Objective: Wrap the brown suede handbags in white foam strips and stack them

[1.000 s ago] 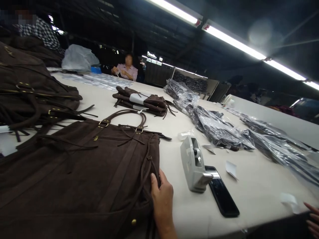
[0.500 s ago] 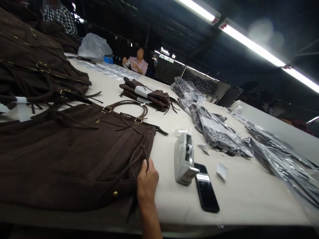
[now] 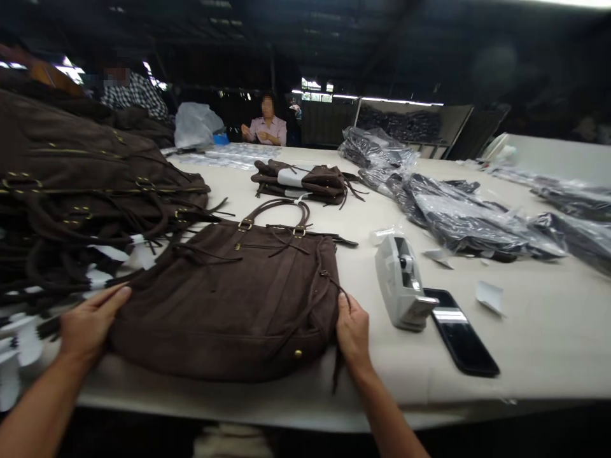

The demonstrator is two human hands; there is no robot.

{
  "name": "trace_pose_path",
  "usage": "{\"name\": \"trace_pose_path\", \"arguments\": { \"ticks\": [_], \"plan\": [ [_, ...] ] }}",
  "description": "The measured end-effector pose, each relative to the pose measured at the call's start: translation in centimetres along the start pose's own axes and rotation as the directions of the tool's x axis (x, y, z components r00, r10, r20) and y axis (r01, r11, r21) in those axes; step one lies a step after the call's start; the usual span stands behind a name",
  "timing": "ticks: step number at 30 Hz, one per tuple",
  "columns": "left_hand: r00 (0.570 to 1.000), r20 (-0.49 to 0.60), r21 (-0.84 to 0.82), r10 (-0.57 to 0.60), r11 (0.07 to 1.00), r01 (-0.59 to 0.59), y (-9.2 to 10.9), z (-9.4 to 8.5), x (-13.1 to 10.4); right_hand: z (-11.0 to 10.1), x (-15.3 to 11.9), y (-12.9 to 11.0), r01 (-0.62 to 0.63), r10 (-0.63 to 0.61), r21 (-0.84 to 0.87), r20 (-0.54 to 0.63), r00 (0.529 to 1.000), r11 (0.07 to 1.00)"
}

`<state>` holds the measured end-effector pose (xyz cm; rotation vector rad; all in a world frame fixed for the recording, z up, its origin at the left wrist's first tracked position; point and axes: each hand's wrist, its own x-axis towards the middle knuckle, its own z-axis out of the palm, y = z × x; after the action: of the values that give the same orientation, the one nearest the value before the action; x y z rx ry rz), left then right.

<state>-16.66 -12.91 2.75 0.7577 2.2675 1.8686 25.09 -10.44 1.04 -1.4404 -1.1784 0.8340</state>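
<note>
A dark brown handbag [image 3: 229,299] with looped handles, brass buckles and thin cords lies flat in front of me, its base toward me. My left hand [image 3: 90,318] grips its left edge, thumb on top and the fingers underneath out of sight. On the opposite edge my right hand [image 3: 352,324] is closed round the bag's side, beside a hanging cord. White paper tags [image 3: 142,252] show among the straps past the bag's left side. A grey tape dispenser [image 3: 401,286] stands to the right of my right hand, touching or overlapping a black phone [image 3: 463,334].
More brown bags [image 3: 95,165] are piled at the left. Folded brown pieces with a pale band [image 3: 305,181] lie behind the handles. Plastic-wrapped bags [image 3: 468,216] spread over the table's right side. A person in a pink shirt [image 3: 267,129] sits at the far edge.
My view has levelled and swung left, so the scene sits further right. My left hand has come into view on the bag's left edge; the right hand keeps its hold.
</note>
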Motion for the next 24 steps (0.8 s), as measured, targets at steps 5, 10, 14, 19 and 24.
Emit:
{"name": "trace_pose_path", "arguments": {
  "ticks": [5,10,14,19,24],
  "plan": [
    [0.995,0.096,-0.024,-0.034,0.999,0.036,-0.9,-1.1,2.6,0.0,-0.1,0.2,0.052,-0.053,-0.04,-0.026,0.998,0.998],
    [0.99,0.138,-0.08,-0.014,0.997,0.025,-2.4,-0.9,2.2,-0.3,0.0,0.1,0.094,-0.096,-0.089,-0.025,0.995,0.992],
    [0.985,0.17,-0.095,0.033,0.995,-0.017,-2.8,-1.2,2.3,-0.3,-0.1,0.0,0.099,-0.105,-0.137,-0.037,0.994,0.986],
    [0.976,0.199,-0.109,0.092,0.991,-0.072,-3.5,-1.5,2.4,-0.1,-0.3,0.1,0.118,-0.126,-0.127,-0.056,0.991,0.985],
    [0.961,0.243,-0.092,0.131,0.99,-0.111,-3.8,-1.7,2.8,0.2,-0.3,0.2,0.12,-0.135,-0.136,-0.107,0.985,0.983]
  ]
}}
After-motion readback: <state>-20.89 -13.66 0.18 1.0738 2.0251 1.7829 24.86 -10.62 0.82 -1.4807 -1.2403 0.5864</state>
